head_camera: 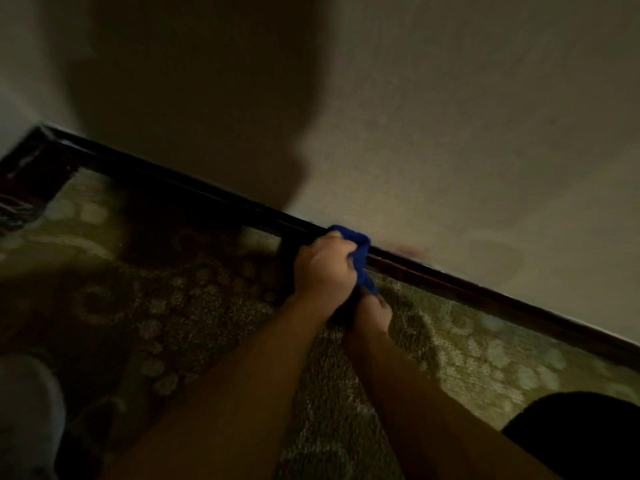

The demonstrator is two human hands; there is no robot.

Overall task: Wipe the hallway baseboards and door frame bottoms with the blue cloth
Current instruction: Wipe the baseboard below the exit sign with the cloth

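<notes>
Blue cloth (360, 258) on dark baseboard (485, 292), patterned carpet (207, 306) below

This is looking like a home interior — a dim corridor or room edge seen from low down. A plain, light-painted wall (467, 116) is running diagonally across the view, and a dark, glossy wooden baseboard (485, 292) is lining its foot, turning a corner at the far left. A patterned carpet (180, 299) in olive and pale tones, with rounded floral shapes, is covering the floor right up to the baseboard — a domestic furnishing rather than a workplace one. Soft indoor light is throwing a large rounded shadow (207, 116) onto the wall.
</notes>
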